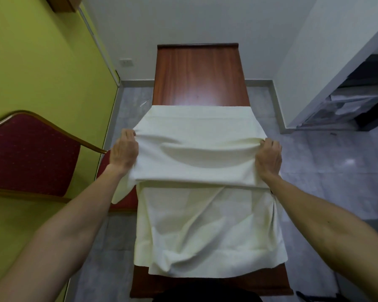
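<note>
Both hands are out in front, the left hand (124, 152) on the left side of the cloth (196, 162) and the right hand (268, 156) on its right side, each with fingers curled over a bunched edge and gripping it. The cloth stretches between them, so it sits right in the middle, lifted off the counter (198, 75) where the hands hold it and sagging into a shallow dip between the two grips. Its far part lies flat on the wooden surface with a straight edge running across; the raised section folds over toward the person, and below that fold a second layer spreads down the near half of the counter. It is a pale cream fabric, plain, soft and creased, with loose wrinkles gathered near the front edge and a corner drooping off the left side. A red padded chair (31, 155) stands to the left, close by the counter, against a green wall (42, 62).
</note>
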`<action>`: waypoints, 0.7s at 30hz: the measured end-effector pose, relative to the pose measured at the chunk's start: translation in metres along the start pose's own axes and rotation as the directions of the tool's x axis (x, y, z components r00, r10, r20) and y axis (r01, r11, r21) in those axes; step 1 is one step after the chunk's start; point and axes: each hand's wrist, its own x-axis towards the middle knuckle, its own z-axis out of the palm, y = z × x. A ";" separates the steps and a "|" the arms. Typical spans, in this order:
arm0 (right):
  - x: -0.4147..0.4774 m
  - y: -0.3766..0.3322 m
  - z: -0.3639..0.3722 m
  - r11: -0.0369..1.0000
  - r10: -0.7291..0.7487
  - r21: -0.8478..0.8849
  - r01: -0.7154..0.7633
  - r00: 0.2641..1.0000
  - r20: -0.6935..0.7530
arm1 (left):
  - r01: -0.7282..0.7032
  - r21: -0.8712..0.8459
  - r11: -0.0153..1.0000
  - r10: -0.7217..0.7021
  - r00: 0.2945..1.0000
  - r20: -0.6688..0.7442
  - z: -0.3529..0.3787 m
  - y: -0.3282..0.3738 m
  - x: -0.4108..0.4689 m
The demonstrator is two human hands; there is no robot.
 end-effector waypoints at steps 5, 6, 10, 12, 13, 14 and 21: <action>0.053 -0.017 -0.011 0.999 -0.015 0.037 0.015 1.000 -0.008 | 0.000 0.025 1.000 0.002 0.997 -0.082 -0.008 0.014 0.051; 0.062 -0.021 -0.013 0.998 -0.007 0.056 0.007 1.000 -0.009 | 0.000 0.023 1.000 0.002 0.995 -0.095 -0.009 0.018 0.059; 0.101 -0.042 -0.020 0.991 0.037 0.127 -0.031 0.998 -0.041 | 0.037 0.006 0.999 -0.035 0.983 -0.181 -0.017 0.033 0.094; 0.122 -0.052 -0.022 0.979 0.070 0.197 -0.053 0.994 -0.082 | 0.076 -0.082 0.994 -0.092 0.971 -0.220 -0.016 0.040 0.112; 0.132 -0.056 -0.020 0.966 0.088 0.248 -0.065 0.993 -0.082 | 0.090 -0.124 0.988 -0.115 0.972 -0.206 -0.013 0.042 0.119; 0.140 -0.059 -0.017 0.953 0.091 0.295 -0.072 0.995 -0.049 | 0.106 -0.132 0.986 -0.126 0.980 -0.155 -0.008 0.043 0.125; 0.129 -0.025 0.039 0.986 -0.160 0.122 0.116 0.873 0.461 | -0.054 0.113 0.992 0.025 0.969 0.245 0.055 0.044 0.083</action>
